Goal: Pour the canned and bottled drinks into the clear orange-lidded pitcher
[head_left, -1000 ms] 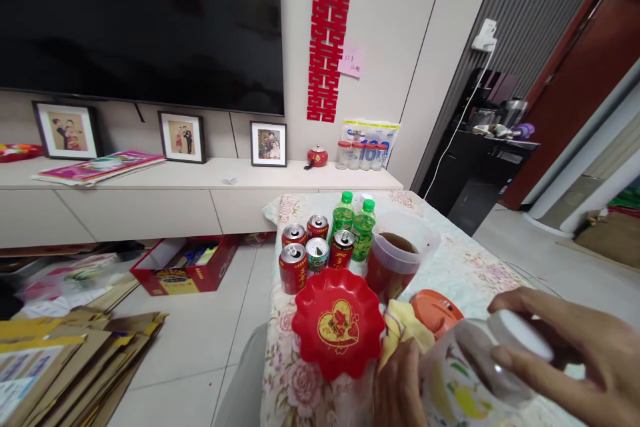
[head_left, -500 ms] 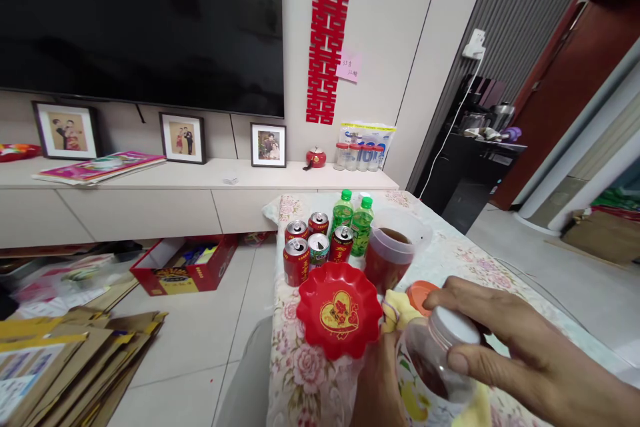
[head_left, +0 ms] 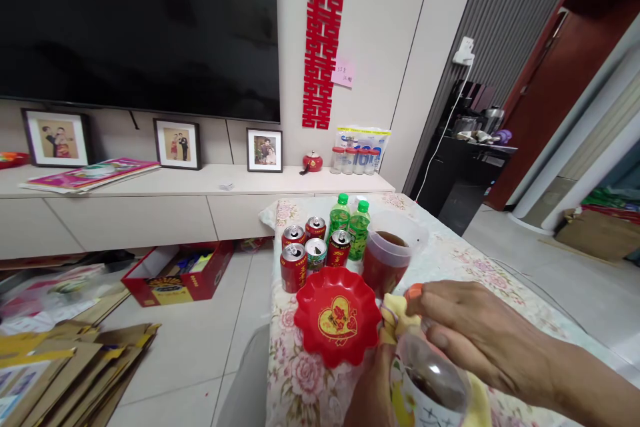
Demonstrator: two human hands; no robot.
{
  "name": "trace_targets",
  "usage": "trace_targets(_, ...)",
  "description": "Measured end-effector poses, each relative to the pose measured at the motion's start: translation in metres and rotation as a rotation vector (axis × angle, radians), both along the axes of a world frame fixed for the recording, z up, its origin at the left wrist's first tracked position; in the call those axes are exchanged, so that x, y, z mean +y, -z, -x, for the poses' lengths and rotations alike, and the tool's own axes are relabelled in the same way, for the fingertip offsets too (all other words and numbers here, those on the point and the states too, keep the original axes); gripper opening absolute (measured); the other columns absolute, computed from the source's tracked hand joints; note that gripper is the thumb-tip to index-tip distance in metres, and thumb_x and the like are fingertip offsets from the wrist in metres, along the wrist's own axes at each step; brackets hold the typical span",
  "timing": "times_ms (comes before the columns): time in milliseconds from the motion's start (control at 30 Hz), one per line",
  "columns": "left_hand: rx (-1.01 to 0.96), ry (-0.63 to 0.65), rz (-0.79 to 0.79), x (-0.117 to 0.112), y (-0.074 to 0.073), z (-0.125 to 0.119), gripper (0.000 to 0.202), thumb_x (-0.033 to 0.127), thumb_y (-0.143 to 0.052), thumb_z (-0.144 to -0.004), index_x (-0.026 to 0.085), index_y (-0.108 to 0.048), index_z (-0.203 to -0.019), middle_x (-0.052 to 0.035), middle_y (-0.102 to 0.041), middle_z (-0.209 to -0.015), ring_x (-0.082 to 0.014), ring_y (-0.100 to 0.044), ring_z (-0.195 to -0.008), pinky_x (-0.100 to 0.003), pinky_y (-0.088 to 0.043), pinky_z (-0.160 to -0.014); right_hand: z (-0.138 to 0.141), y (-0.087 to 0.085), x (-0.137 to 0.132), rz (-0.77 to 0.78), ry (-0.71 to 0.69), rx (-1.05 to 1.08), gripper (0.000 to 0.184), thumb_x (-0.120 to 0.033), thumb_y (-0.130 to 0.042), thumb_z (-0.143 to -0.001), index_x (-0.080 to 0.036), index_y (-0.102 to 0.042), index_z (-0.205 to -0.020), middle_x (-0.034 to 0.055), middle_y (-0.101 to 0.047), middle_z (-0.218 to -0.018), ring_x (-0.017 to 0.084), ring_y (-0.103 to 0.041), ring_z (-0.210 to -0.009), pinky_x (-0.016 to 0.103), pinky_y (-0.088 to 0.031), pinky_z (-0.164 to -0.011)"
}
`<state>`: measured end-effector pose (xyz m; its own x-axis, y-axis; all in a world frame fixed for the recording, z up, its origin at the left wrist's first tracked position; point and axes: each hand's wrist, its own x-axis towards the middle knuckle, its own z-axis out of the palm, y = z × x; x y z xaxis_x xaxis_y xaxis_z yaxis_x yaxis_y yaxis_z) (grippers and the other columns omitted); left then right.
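At the bottom edge, my left hand [head_left: 370, 383] is closed around the side of a clear cup [head_left: 433, 380] with a lemon print. The cup is uncovered, and dark liquid shows inside it. My right hand [head_left: 473, 323] is just beyond the rim, its fingers curled over an orange lid [head_left: 414, 291] that they mostly hide. A yellow cloth [head_left: 396, 312] lies bunched by the cup and shows again at its right side. Left of the hands sits a red scalloped plate [head_left: 338, 317] with a gold heart. Behind the cloth stands a plastic pitcher [head_left: 386, 260] of brown-red liquid.
Several drink cans [head_left: 293, 267] and two green bottles [head_left: 359, 230] stand behind the plate on the flowered tablecloth [head_left: 307, 373]. Beyond is a white cabinet [head_left: 225, 181] with photo frames and jars. A red box [head_left: 175, 273] and cardboard [head_left: 100, 367] lie on the floor at left.
The white cap under my right hand is out of sight and the cup's mouth now shows. My right hand has shifted left onto the orange lid. The view has shifted slightly.
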<state>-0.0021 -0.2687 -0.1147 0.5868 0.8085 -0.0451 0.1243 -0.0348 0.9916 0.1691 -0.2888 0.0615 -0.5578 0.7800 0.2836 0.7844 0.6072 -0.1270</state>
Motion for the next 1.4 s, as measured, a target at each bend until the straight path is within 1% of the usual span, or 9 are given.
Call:
trace_targets(133, -0.080, 0.015, -0.052, 0.010, -0.017, 0.018, 0.077, 0.033, -0.082, -0.070, 0.022, -0.055, -0.141, -0.0133, -0.070, -0.134, -0.0359, -0.064, -0.129, -0.049, -0.050, -0.114, -0.003, -0.011, -0.002, 0.257, 0.224, 0.059, 0.038, -0.057, -0.046, -0.107, -0.025, -0.056, -0.088, -0.0003, -0.066, -0.078, 0.015, -0.058, -0.058, 0.028, -0.041, -0.053)
trace_targets(333, 0.129, 0.086, -0.021, 0.021, -0.045, 0.030, 0.075, 0.025, -0.084, -0.051, 0.022, -0.061, -0.121, -0.0100, -0.074, -0.118, -0.0360, -0.069, -0.112, -0.049, -0.057, -0.099, -0.018, -0.033, 0.008, 0.462, -0.062, 0.190, 0.024, -0.031, -0.054, -0.107, -0.033, -0.070, -0.125, 0.0038, -0.073, -0.124, 0.020, -0.069, -0.115, 0.033, -0.054, -0.099)
trace_targets(467, 0.230, 0.041, -0.096, 0.028, -0.052, 0.034, 0.067, 0.024, -0.081, -0.052, 0.021, -0.060, -0.116, -0.0095, -0.074, -0.113, -0.0356, -0.068, -0.109, -0.049, -0.055, -0.097, -0.015, -0.028, 0.009, 0.405, -0.017, 0.184, 0.037, -0.033, -0.059, -0.105, -0.034, -0.065, -0.141, 0.0070, -0.071, -0.136, 0.025, -0.066, -0.127, 0.040, -0.054, -0.106)
trace_targets(633, 0.219, 0.078, -0.141, 0.036, -0.051, 0.037, 0.065, 0.022, -0.079, -0.054, 0.022, -0.058, -0.116, -0.0048, -0.075, -0.104, -0.0292, -0.072, -0.094, -0.039, -0.056, -0.082, -0.013, -0.019, 0.009, 0.312, 0.100, 0.180, 0.034, -0.039, -0.054, -0.106, -0.032, -0.067, -0.137, 0.0079, -0.075, -0.120, 0.024, -0.073, -0.105, 0.038, -0.061, -0.087)
trace_targets(767, 0.210, 0.071, -0.155, 0.043, -0.062, 0.044, 0.061, 0.020, -0.076, -0.057, 0.024, -0.059, -0.115, -0.0035, -0.076, -0.105, -0.0268, -0.073, -0.091, -0.034, -0.056, -0.077, -0.042, -0.014, 0.005, 0.136, 0.209, 0.588, 0.035, -0.044, -0.073, -0.095, -0.034, -0.073, -0.129, 0.0064, -0.076, -0.113, 0.022, -0.074, -0.093, 0.035, -0.062, -0.081)
trace_targets(867, 0.244, 0.005, -0.252, 0.055, -0.081, 0.052, 0.051, 0.023, -0.075, -0.061, 0.024, -0.060, -0.109, -0.0029, -0.076, -0.102, -0.0264, -0.073, -0.089, -0.032, -0.055, -0.075, -0.057, 0.019, -0.003, 0.411, 0.285, 0.983, 0.041, -0.046, -0.078, -0.091, -0.035, -0.072, -0.130, 0.0063, -0.076, -0.118, 0.021, -0.076, -0.089, 0.034, -0.063, -0.075)
trace_targets(1000, 0.378, -0.051, -0.417, 0.085, -0.109, 0.059, 0.050, 0.026, -0.072, -0.067, 0.023, -0.057, -0.114, -0.0030, -0.074, -0.098, -0.0261, -0.071, -0.086, -0.032, -0.051, -0.069, -0.046, 0.111, -0.012, 0.854, 0.094, 1.281, 0.048, -0.049, -0.086, -0.082, -0.030, -0.075, -0.125, 0.0076, -0.077, -0.114, 0.019, -0.077, -0.079, 0.031, -0.062, -0.071)
trace_targets(1167, 0.645, -0.112, -0.682, 0.130, -0.135, 0.058, 0.050, 0.030, -0.073, -0.067, 0.023, -0.055, -0.113, -0.0043, -0.071, -0.097, -0.0291, -0.070, -0.086, -0.035, -0.047, -0.069, -0.023, 0.218, -0.019, 0.961, 0.127, 1.687, 0.056, -0.056, -0.093, -0.072, -0.022, -0.079, -0.114, 0.0088, -0.078, -0.100, 0.016, -0.075, -0.069, 0.024, -0.056, -0.058)
trace_targets(1400, 0.923, -0.063, -0.946, 0.173, -0.167, 0.041, 0.051, 0.029, -0.072, -0.073, 0.022, -0.052, -0.120, -0.0062, -0.072, -0.110, -0.0293, -0.072, -0.097, -0.034, -0.050, -0.070, -0.025, 0.246, -0.023, 0.910, 0.118, 1.777, 0.053, -0.055, -0.090, -0.076, -0.022, -0.079, -0.116, 0.0105, -0.078, -0.104, 0.017, -0.075, -0.073, 0.026, -0.056, -0.063)
